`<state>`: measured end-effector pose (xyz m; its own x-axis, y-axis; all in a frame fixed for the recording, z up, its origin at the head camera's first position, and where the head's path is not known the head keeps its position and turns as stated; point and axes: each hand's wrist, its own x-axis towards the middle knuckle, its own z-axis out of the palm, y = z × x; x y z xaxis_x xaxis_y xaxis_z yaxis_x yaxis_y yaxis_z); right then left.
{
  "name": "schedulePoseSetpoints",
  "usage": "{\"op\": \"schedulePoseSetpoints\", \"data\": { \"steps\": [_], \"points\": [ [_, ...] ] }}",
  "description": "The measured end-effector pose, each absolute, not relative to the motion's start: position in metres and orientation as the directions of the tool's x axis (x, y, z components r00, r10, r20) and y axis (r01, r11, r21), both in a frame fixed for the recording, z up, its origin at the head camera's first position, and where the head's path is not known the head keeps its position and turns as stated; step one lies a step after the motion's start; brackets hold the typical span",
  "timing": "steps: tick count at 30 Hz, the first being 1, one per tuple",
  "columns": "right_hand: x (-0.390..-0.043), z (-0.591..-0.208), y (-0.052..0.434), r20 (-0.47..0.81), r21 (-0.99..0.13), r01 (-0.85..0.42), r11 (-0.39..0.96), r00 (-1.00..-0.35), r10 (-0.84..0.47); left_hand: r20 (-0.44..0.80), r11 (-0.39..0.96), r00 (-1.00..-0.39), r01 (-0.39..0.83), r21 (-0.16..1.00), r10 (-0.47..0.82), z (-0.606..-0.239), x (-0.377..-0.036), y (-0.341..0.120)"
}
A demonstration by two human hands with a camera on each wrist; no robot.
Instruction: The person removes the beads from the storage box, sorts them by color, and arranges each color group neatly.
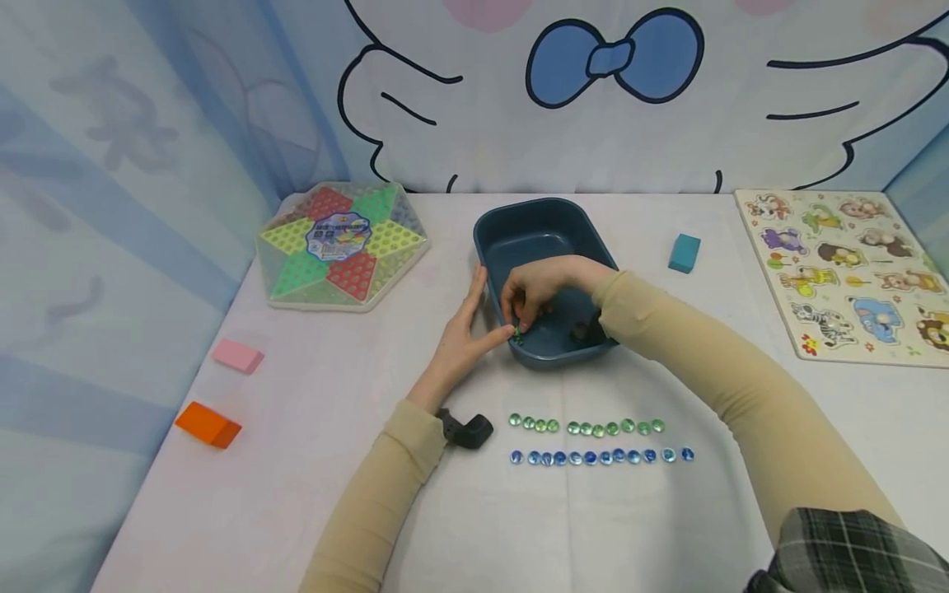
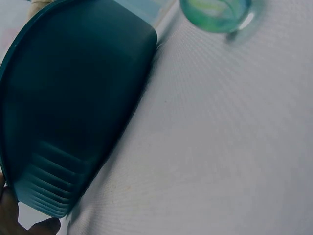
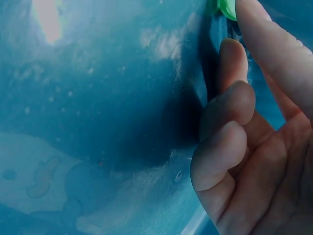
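Right hand reaches into the dark blue tub at mid-table, fingertips pinching a green marble at the tub's near-left corner. Left hand, fingers straight, rests against the tub's outer left wall. Rows of green marbles and blue marbles lie nearer.

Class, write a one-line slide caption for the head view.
Right hand picks a green marble from the bin; left hand steadies it.

beige long sleeves, both arms; plaid garment; black wrist-worn camera.
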<state>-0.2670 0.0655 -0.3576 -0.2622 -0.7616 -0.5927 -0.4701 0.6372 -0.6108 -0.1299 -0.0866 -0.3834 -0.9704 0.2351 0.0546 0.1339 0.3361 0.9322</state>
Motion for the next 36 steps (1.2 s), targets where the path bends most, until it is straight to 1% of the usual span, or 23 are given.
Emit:
{"op": "schedulePoseSetpoints", "data": {
  "steps": [7, 14, 21, 24, 31, 36],
  "points": [
    [-0.268, -0.358, 0.066, -0.599, -0.596, -0.485, 0.641, -0.264, -0.756, 0.058, 0.336, -0.969, 0.139, 0.932, 0.24, -0.383, -0.13, -0.087],
    [-0.27, -0.358, 0.07, -0.609, -0.602, -0.467, 0.648, -0.258, -0.751, 0.053, 0.332, -0.97, 0.132, 0.934, 0.237, -0.383, -0.129, -0.086],
    [-0.274, -0.347, 0.082, -0.574, -0.647, -0.448, 0.617, -0.246, -0.781, 0.098, 0.323, -0.973, 0.163, 0.932, 0.209, -0.422, -0.145, -0.09],
    [-0.274, -0.338, 0.09, -0.547, -0.679, -0.427, 0.597, -0.248, -0.8, 0.067, 0.338, -0.976, 0.136, 0.931, 0.207, -0.418, -0.143, -0.089],
    [-0.27, -0.311, 0.119, -0.47, -0.734, -0.399, 0.549, -0.286, -0.835, 0.055, 0.322, -0.976, 0.123, 0.939, 0.213, -0.386, -0.129, -0.084],
    [-0.259, -0.297, 0.147, -0.45, -0.766, -0.356, 0.535, -0.297, -0.842, 0.056, 0.335, -0.976, 0.125, 0.934, 0.209, -0.38, -0.126, -0.082]
  ]
}}
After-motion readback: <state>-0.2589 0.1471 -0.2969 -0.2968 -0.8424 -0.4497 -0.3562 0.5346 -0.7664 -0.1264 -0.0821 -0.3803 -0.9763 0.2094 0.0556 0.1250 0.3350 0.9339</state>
